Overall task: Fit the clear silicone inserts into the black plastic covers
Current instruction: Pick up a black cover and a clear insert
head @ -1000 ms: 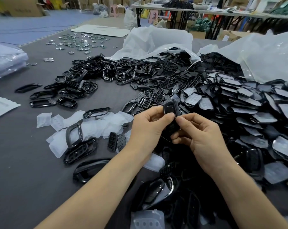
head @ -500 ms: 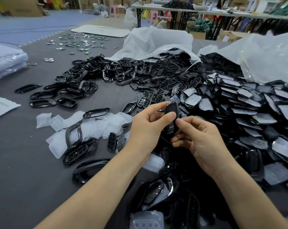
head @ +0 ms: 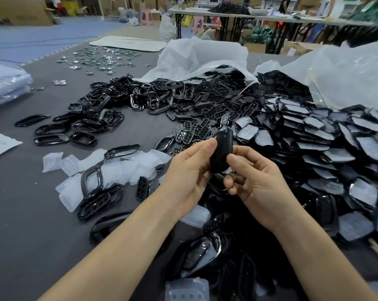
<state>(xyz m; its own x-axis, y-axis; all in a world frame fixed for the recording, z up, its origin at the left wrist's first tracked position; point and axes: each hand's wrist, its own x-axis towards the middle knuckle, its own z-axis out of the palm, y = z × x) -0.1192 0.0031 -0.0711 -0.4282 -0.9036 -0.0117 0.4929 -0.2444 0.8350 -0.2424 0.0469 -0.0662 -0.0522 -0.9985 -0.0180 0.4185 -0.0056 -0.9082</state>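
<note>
Holding a black plastic cover [head: 221, 148] on end between them, both hands met above the near edge of the heaps, with bare forearms coming up from the bottom of the view and converging. The left hand [head: 190, 170] lay palm inward, its thumb pressed flat against the cover's left edge near the top and its fingers curled out of sight behind the piece. The right hand [head: 255, 181] faced it, thumb tip pinching the cover's lower right side while its curled fingers tucked in under the bottom end. Both hands thus gripped the same cover, clear of the table. Whether an insert already sat inside it could not be told.

Loose clear silicone inserts [head: 123, 166] lay scattered on the grey table mat [head: 20, 213] to the left of the left wrist, with a few black frames [head: 92, 181] resting on them. To the right, a broad heap of stacked covers [head: 324, 144] spread toward a white plastic bag [head: 346, 72]. Farther back a second bag [head: 201, 55] spilled more black parts [head: 183, 94], and small metal discs [head: 101, 59] lay beyond.
</note>
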